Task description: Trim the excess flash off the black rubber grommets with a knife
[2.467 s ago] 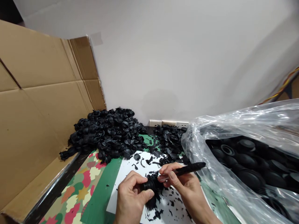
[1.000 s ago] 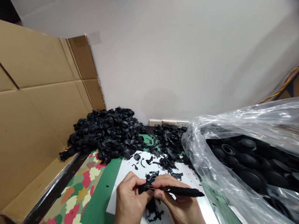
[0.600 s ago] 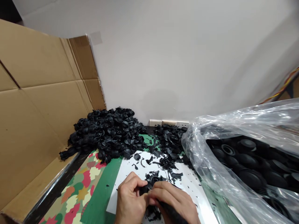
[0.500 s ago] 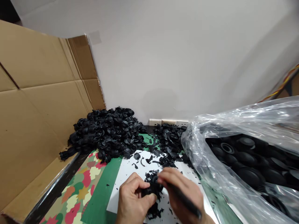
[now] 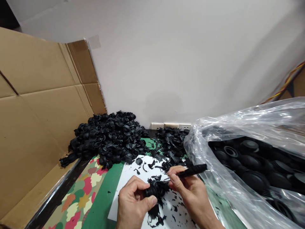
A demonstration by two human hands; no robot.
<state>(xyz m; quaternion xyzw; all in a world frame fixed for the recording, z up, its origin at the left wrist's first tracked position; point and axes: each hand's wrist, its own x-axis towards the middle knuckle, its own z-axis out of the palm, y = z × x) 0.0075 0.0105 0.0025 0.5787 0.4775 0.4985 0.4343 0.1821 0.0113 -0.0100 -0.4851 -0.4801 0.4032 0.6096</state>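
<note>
My left hand (image 5: 134,203) is closed round a small black ribbed rubber part (image 5: 152,190), held over a white sheet (image 5: 128,176). My right hand (image 5: 189,194) is closed on a black-handled knife (image 5: 190,171), its handle pointing up to the right and its tip at the part's right end. Black trimmings (image 5: 164,216) lie scattered on the sheet under both hands.
A heap of black rubber parts (image 5: 107,141) lies at the back left against the cardboard wall (image 5: 40,108). A smaller pile of offcuts (image 5: 172,143) sits by the wall socket strip (image 5: 170,126). A clear plastic bag (image 5: 238,152) of black parts fills the right side.
My right hand has swung the knife handle from pointing down and right back up to the right, its tip again at the part. My left hand has kept hold of the part.
</note>
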